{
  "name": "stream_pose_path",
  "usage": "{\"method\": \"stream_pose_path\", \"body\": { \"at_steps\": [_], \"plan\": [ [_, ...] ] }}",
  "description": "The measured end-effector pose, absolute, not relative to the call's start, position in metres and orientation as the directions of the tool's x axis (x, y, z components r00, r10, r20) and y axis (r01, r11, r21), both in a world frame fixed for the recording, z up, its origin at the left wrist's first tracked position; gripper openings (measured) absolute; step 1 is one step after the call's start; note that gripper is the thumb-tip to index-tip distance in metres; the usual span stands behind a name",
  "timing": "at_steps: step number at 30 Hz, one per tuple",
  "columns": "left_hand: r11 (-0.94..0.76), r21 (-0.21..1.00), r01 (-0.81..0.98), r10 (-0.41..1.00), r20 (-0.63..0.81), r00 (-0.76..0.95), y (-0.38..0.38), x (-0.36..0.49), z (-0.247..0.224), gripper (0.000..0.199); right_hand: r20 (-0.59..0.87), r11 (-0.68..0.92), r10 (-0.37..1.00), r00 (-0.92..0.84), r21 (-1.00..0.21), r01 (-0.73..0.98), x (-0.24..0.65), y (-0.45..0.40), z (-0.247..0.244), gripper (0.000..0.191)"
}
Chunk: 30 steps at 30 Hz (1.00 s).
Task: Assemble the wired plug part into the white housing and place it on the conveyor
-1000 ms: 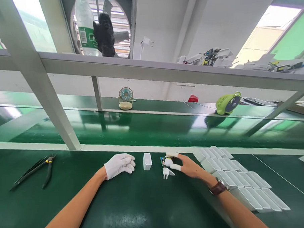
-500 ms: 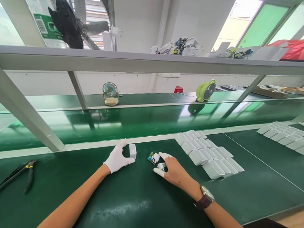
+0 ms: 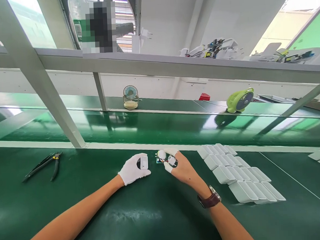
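Note:
My left hand (image 3: 133,169), in a white glove, curls its thumb and fingers around the ends of a small white plastic case (image 3: 144,162), whose open side shows. Just to the right, my right hand (image 3: 182,167), with white covers on thumb and fingertip, grips a small circuit board (image 3: 161,156) by its white plug part (image 3: 172,160). The board points left toward the case, with a small gap between them. Part of the plug end is hidden by my fingers.
Several rows of white plastic cases (image 3: 242,183) stand right of my hands, with more at the far right. Pliers (image 3: 56,163) lie on the left. A slanted shelf post (image 3: 61,106) rises behind. Two small fans, one green (image 3: 237,101), stand beyond the shiny green strip.
The view has swung left. My left hand has closed around the white case, which now faces me more. My right hand has lifted the board and brought it closer to the case.

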<state>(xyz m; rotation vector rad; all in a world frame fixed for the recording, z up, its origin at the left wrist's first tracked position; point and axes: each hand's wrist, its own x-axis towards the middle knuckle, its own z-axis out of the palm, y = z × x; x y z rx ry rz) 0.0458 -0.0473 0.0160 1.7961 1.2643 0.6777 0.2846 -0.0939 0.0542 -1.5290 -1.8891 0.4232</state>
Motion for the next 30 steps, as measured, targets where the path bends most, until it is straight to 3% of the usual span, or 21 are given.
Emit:
{"method": "stream_pose_path", "body": {
  "at_steps": [5, 8, 16, 22, 30],
  "plan": [
    [-0.143, 0.865, 0.481, 0.954, -0.01, 0.3, -0.067, 0.029, 0.014, 0.074, 0.285, 0.298, 0.95, -0.125, -0.715, 0.632, 0.262, -0.093, 0.042, 0.044],
    [-0.165, 0.867, 0.47, 0.959, 0.03, 0.282, -0.074, 0.024, 0.01, 0.074, 0.393, 0.394, 0.911, -0.126, -0.738, 0.548, 0.258, -0.102, 0.034, 0.048],
    [-0.243, 0.839, 0.487, 0.955, 0.12, 0.271, -0.074, 0.031, -0.006, 0.073, 0.58, 0.6, 0.788, -0.204, -0.654, 0.46, 0.253, -0.119, 0.02, 0.055],
    [-0.428, 0.774, 0.466, 0.902, 0.331, 0.278, -0.077, 0.032, -0.026, 0.077, 0.594, 0.644, 0.761, -0.261, -0.639, 0.421, 0.246, -0.125, 0.018, 0.054],
    [-0.534, 0.716, 0.45, 0.845, 0.441, 0.303, -0.08, 0.034, -0.031, 0.079, 0.597, 0.661, 0.747, -0.294, -0.615, 0.43, 0.247, -0.127, 0.011, 0.056]
  ]
}}
